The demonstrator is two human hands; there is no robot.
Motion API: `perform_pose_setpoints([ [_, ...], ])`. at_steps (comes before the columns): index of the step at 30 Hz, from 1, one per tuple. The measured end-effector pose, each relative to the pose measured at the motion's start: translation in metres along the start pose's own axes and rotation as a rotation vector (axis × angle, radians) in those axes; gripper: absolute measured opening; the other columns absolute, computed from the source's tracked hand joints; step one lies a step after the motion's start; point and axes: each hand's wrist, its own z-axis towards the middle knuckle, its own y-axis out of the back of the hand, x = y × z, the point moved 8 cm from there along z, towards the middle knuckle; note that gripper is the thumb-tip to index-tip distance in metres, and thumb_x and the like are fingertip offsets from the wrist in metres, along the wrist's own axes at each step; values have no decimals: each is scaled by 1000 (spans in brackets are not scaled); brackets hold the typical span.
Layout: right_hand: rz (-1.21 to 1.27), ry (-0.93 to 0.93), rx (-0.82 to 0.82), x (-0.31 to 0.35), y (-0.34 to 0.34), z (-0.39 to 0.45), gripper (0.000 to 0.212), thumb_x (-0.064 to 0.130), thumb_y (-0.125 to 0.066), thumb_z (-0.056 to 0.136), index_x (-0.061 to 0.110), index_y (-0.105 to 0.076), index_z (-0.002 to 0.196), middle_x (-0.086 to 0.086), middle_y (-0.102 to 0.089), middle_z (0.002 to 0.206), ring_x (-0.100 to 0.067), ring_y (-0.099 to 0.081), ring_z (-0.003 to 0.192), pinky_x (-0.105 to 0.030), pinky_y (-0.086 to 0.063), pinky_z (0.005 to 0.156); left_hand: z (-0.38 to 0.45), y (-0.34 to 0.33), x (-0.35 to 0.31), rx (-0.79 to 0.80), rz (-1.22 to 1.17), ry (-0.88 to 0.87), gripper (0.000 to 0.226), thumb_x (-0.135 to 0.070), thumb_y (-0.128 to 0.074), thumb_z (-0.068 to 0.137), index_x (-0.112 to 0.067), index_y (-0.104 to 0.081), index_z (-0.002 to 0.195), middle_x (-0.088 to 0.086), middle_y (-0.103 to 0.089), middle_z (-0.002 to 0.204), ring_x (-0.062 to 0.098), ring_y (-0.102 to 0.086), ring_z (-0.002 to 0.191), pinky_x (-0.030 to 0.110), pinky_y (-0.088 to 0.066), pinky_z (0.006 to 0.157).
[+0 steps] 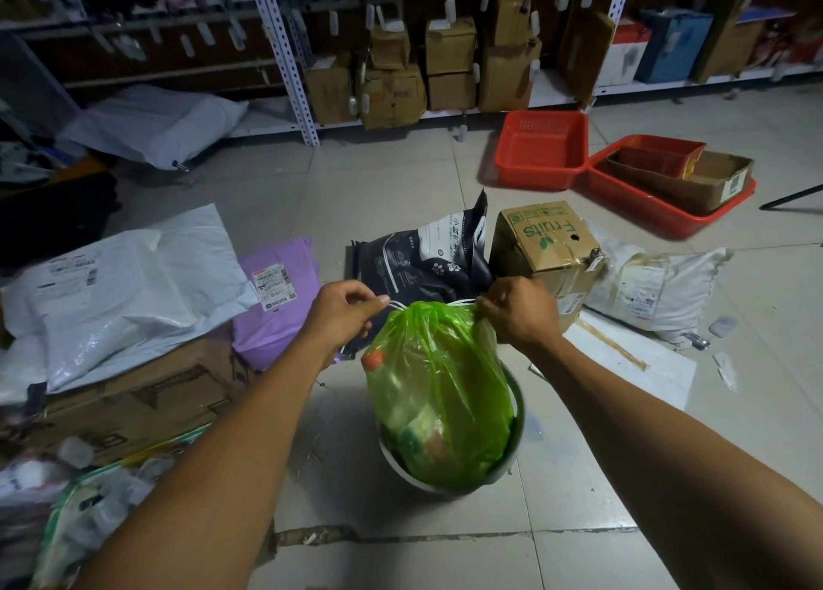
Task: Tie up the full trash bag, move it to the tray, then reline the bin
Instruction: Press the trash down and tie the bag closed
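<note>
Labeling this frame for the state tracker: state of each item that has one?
green trash bag: full, mouth gathered, sitting in bin, not knotted yet
bin: upright on floor, bag inside
left hand: pinching the white drawstring
right hand: gripping bag top and drawstring
near red tray: nothing in it
far red tray: holds an open cardboard box
Fruits box: closed, tilted
</note>
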Motion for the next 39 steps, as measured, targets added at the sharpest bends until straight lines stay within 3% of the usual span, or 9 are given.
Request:
perform_pose_setpoints([
  [5, 79, -5, 189, 14, -21, 3, 47, 48, -48, 96, 17, -65, 66, -4, -66, 70, -23, -63, 66, -44, -57, 76, 3, -15, 3, 1, 197, -11, 33, -45, -67, 85, -16, -77, 74, 14, -70, 71, 17, -56, 56, 34, -53, 66],
  [8, 50, -22, 200, 19, -28, 8, 55, 61, -43, 89, 21, -53, 52, -9, -62, 71, -33, -63, 79, -49, -55, 81, 4, -24, -2, -11, 330, -59, 50, -48, -61, 88, -2, -70, 73, 19, -67, 70, 16, -59, 61, 31, -51, 67],
  [12, 11, -59, 271, 28, -37, 10, 58, 67, -35, 91, 23, -71, 78, -15, -67, 100, -39, -50, 113, -49, -45, 96, -2, -37, -10, 35, 315, -25, 45, -50, -60, 89, -9, -66, 69, 8, -49, 55, 20, -48, 45, 23, -40, 51],
  [15, 39, -121, 307, 30, -40, 12, 45, 63, -43, 91, 32, -73, 108, -15, -62, 122, -39, -36, 129, -50, -35, 104, -4, -42, -7, 46, 164, 28, 17, -38, -67, 88, -23, -74, 88, 2, -69, 72, 24, -52, 44, 20, -41, 39],
  [18, 207, -156, 344, 31, -54, 14, 24, 52, -55, 81, 45, -75, 93, -8, -66, 114, -37, -47, 122, -52, -39, 103, -5, -44, -2, 40, -13, 71, 15, -23, -69, 89, -14, -74, 99, -1, -69, 83, 21, -55, 55, 15, -36, 32],
  [20, 400, -151, 346, 36, -59, 13, 18, 35, -59, 79, 31, -76, 76, -5, -71, 93, -30, -63, 98, -53, -51, 92, -8, -47, -2, 46, -130, 87, 13, -17, -67, 90, -9, -72, 99, -1, -67, 81, 16, -60, 66, 14, -45, 43],
  [24, 589, -127, 378, 45, -56, 12, 23, -3, -54, 90, 8, -69, 77, -10, -65, 74, -20, -57, 66, -38, -53, 68, -5, -49, 4, 59, -285, 103, 5, -12, -67, 89, -10, -71, 91, 10, -70, 86, 22, -65, 82, 35, -55, 76],
  [30, 606, -120, 442, 56, -57, 15, 12, 14, -64, 91, 13, -75, 87, -11, -72, 88, -25, -69, 83, -36, -58, 79, -6, -46, 3, 85, -343, 89, 12, -7, -66, 89, -6, -71, 100, 14, -74, 98, 26, -70, 90, 40, -57, 87],
  [39, 585, -110, 459, 61, -58, 13, 15, 11, -61, 92, 10, -70, 80, -8, -66, 77, -19, -61, 73, -33, -56, 70, -7, -45, 8, 115, -353, 59, 14, -4, -67, 87, -8, -71, 100, 13, -74, 105, 25, -68, 103, 44, -51, 99],
])
